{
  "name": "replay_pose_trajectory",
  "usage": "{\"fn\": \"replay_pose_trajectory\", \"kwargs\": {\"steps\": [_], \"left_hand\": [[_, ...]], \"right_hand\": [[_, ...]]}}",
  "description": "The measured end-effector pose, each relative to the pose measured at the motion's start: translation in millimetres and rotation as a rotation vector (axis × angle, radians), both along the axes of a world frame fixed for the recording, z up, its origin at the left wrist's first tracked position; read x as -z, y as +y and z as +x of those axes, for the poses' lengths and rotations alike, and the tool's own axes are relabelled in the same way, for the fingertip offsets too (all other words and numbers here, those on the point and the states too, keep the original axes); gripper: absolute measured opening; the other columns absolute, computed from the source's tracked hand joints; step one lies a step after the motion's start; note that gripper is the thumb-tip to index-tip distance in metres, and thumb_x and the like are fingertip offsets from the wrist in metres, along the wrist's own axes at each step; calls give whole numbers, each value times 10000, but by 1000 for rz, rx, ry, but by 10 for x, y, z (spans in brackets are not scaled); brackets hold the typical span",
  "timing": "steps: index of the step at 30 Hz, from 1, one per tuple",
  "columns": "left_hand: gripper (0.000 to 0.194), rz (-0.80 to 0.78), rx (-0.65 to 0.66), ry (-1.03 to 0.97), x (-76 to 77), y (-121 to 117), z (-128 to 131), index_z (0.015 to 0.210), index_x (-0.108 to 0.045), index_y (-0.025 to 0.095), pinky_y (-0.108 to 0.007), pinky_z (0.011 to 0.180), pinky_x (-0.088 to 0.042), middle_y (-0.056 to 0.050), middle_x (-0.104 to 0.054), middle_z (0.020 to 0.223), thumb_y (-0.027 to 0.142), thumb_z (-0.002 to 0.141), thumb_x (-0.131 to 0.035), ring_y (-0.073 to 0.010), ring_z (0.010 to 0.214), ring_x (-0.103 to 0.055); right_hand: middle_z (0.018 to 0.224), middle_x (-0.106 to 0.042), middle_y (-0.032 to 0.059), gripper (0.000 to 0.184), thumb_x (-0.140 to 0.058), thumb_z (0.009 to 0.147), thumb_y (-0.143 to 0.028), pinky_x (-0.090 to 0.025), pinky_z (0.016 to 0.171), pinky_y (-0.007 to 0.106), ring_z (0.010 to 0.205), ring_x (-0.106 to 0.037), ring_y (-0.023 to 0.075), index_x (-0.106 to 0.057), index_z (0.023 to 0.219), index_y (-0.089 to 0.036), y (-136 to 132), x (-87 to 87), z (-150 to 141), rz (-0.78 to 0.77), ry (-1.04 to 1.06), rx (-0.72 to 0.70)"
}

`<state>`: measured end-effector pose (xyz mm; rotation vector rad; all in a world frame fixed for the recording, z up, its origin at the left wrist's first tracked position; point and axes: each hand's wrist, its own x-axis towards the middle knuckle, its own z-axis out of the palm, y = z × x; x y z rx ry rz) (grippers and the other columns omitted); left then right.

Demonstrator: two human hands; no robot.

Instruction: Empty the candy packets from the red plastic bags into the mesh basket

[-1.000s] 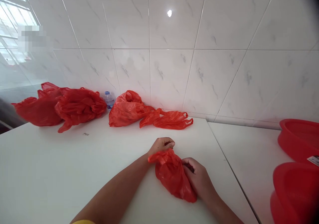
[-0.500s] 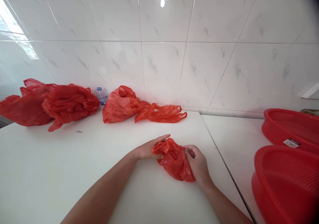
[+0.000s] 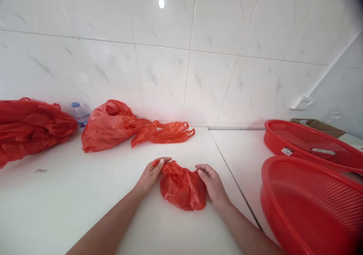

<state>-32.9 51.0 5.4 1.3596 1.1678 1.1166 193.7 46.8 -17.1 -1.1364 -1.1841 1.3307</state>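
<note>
Your left hand [image 3: 149, 176] pinches a corner of the crumpled thin red plastic bag [image 3: 183, 187] between thumb and fingers, while your right hand [image 3: 213, 183] lies half-open, its fingers just touching the bag's right edge. The bag sits between them on the white worktop [image 3: 85, 194], its long axis running left to right, the pinched corner pointing toward your left hand. Slick film could slide from so light a pinch if pulled. Farther off lie loose red plastic bags [image 3: 110, 128], a clear plastic water bottle [image 3: 80, 114] and, rightward, red perforated plastic baskets [image 3: 268, 179].
</note>
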Motion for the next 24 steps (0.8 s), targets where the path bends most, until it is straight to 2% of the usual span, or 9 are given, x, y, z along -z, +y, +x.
{"fn": "replay_pose_trajectory", "kwargs": {"steps": [4, 7, 9, 12, 14, 16, 19, 22, 24], "left_hand": [[446, 149, -144, 268, 51, 60, -107, 911, -637, 185, -309, 771, -450, -37, -666, 881, 536, 874, -364, -195, 838, -597], [462, 231, -283, 544, 81, 106, -224, 670, -533, 185, -267, 597, -366, 8, -547, 646, 525, 891, -312, -150, 628, -492], [471, 243, -372, 647, 93, 136, -287, 627, -473, 188, -261, 544, -306, 18, -476, 588, 517, 901, -278, -139, 571, -426], [489, 230, -425, 658, 121, 169, -318, 645, -499, 188, -265, 557, -324, 6, -505, 605, 516, 906, -248, -149, 588, -454], [489, 232, -405, 588, 141, 173, -295, 750, -578, 187, -286, 645, -392, -23, -595, 721, 524, 903, -258, -176, 695, -534], [465, 306, -355, 507, 144, 152, -243, 1008, -607, 192, -330, 818, -418, -72, -636, 994, 534, 889, -315, -217, 932, -565], [691, 534, -234, 508, 105, 73, -112, 1361, -384, 212, -413, 1050, -269, -129, -383, 1412, 586, 792, -500, -284, 1288, -342], [898, 680, -52, 674, 54, -29, 52, 1395, -352, 246, -510, 1088, -130, -131, -215, 1504, 625, 639, -654, -370, 1357, -172], [759, 684, 82, 786, 41, -74, 129, 1322, -458, 284, -546, 1067, -124, -117, -342, 1445, 557, 651, -684, -382, 1306, -269]], "right_hand": [[776, -603, -10, 265, -701, 688, -322, -458, 649, 247, 692, -566, 120, -606, 911, -213, 130, 51, 88, -91, 261, -4], [701, -570, -37, 271, -749, 622, -282, -453, 609, 215, 624, -540, 88, -595, 830, -203, 206, 58, 141, -123, 342, 87], [676, -557, -46, 276, -764, 590, -252, -453, 597, 198, 604, -528, 75, -585, 793, -198, 244, 56, 183, -119, 340, 156], [673, -557, -43, 268, -757, 587, -236, -461, 597, 199, 599, -525, 76, -575, 778, -194, 282, 61, 245, -106, 302, 210], [686, -563, -36, 251, -739, 615, -258, -474, 618, 215, 611, -533, 86, -574, 794, -195, 288, 68, 269, -91, 248, 237], [750, -595, -14, 256, -704, 668, -321, -491, 664, 251, 665, -565, 113, -580, 857, -200, 271, 61, 265, -65, 157, 232], [931, -647, 46, 351, -610, 749, -446, -495, 766, 325, 820, -613, 185, -584, 1001, -203, 199, 5, 199, 2, -69, 103], [1040, -654, 84, 428, -571, 743, -526, -480, 824, 349, 935, -606, 238, -620, 1006, -192, 103, -88, 102, 68, -273, -157], [1045, -659, 85, 457, -569, 718, -562, -483, 812, 344, 941, -603, 246, -643, 976, -192, 57, -132, 56, 77, -335, -273]]}}
